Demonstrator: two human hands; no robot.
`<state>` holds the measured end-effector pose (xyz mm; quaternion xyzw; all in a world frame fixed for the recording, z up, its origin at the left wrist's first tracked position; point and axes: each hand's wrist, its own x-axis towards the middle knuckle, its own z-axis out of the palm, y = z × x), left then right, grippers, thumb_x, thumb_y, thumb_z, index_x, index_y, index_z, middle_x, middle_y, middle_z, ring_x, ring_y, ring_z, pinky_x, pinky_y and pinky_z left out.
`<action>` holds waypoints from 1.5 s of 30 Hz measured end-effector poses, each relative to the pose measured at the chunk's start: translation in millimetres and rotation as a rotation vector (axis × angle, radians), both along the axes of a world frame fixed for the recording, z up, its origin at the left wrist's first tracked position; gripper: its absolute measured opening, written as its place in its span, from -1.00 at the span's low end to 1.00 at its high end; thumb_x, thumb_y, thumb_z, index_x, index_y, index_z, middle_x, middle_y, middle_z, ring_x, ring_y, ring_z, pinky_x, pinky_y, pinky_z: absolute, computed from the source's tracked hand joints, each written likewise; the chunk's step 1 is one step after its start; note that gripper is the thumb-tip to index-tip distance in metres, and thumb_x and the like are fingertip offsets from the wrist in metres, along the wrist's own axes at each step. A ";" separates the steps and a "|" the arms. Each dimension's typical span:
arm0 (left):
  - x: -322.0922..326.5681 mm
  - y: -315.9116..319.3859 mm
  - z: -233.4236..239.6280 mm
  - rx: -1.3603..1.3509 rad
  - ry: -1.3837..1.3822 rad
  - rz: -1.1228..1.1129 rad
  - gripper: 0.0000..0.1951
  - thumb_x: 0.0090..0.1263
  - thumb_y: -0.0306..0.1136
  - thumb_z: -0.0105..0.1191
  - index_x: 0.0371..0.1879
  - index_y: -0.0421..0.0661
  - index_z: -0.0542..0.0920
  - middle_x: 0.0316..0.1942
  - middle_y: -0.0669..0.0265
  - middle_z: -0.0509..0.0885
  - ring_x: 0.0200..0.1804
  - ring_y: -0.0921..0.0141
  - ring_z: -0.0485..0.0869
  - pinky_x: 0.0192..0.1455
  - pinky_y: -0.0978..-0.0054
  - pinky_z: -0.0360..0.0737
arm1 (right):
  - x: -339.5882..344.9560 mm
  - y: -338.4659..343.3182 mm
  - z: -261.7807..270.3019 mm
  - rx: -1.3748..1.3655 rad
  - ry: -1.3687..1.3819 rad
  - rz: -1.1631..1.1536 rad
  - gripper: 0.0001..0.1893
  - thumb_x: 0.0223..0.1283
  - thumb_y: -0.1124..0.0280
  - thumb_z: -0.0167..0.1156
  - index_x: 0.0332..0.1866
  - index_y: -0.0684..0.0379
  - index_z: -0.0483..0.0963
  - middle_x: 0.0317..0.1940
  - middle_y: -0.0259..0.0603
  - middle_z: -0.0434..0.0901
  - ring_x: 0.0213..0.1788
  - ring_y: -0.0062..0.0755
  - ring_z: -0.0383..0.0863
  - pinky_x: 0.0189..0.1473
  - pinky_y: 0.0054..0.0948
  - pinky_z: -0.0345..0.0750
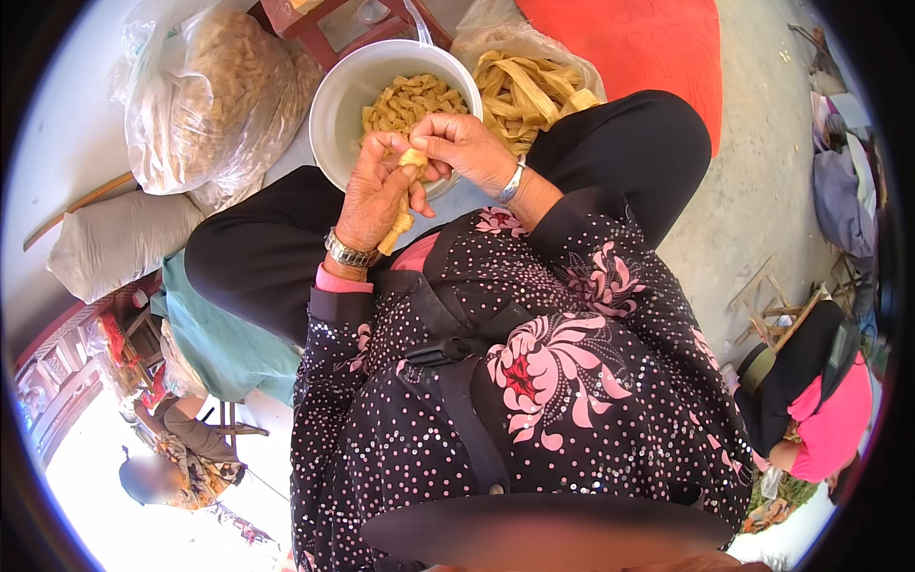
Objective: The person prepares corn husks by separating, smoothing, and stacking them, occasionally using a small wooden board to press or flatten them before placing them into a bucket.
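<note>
My left hand (375, 193), with a metal watch at its wrist, pinches a pale yellow, pliable strip (406, 207) between thumb and fingers. The strip has folded or knotted lumps, and its loose tail hangs down past my palm. At the strip's upper end my right hand (468, 146), wearing a silver bangle, grips it with thumb and forefinger. Both hands are over the near rim of a white plastic bucket (332, 107). Inside the bucket lie many small tan knotted pieces (411, 93). Right of it, an open plastic bag holds long flat yellowish strips (525, 93).
A large clear plastic bag of tan pieces (221, 93) stands at left, above a stuffed pale sack (129, 236). A dark red wooden stool (314, 25) is behind the bucket. A red sheet (636, 64) lies at upper right. Other people sit at lower left and right.
</note>
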<state>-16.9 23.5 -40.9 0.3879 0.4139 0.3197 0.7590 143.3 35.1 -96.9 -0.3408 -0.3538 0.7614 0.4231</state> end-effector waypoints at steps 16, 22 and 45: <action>3.9 -4.6 9.1 0.000 0.099 -0.125 -0.57 0.45 -0.46 -0.16 0.29 -0.07 0.16 -0.52 0.39 0.45 -0.65 0.67 0.24 -0.60 0.77 0.35 | 12.2 5.7 4.9 -0.048 -0.088 -0.377 -0.85 0.27 0.36 0.14 -0.27 0.23 0.49 -0.53 -0.43 0.48 -0.61 -0.72 0.36 -0.55 -0.71 0.31; 5.7 -4.6 6.9 0.141 0.212 -0.053 -0.50 0.46 -0.48 -0.18 0.36 -0.05 0.08 -0.51 0.37 0.48 -0.65 0.67 0.25 -0.59 0.77 0.31 | 21.8 5.3 14.4 -0.026 -0.138 -0.127 -0.61 0.36 0.07 -0.02 -0.34 0.21 0.48 -0.59 -0.40 0.46 -0.64 -0.70 0.36 -0.58 -0.69 0.31; 2.7 -11.8 -0.8 -0.021 0.034 0.021 -0.62 0.48 -0.31 -0.11 0.22 -0.03 0.22 -0.64 0.56 0.31 -0.69 0.71 0.14 -0.66 0.76 0.07 | 11.7 -15.1 17.5 -0.301 0.199 0.016 -0.90 0.11 0.44 0.21 -0.34 0.24 0.52 -0.64 -0.38 0.42 -0.73 -0.71 0.31 -0.72 -0.66 0.23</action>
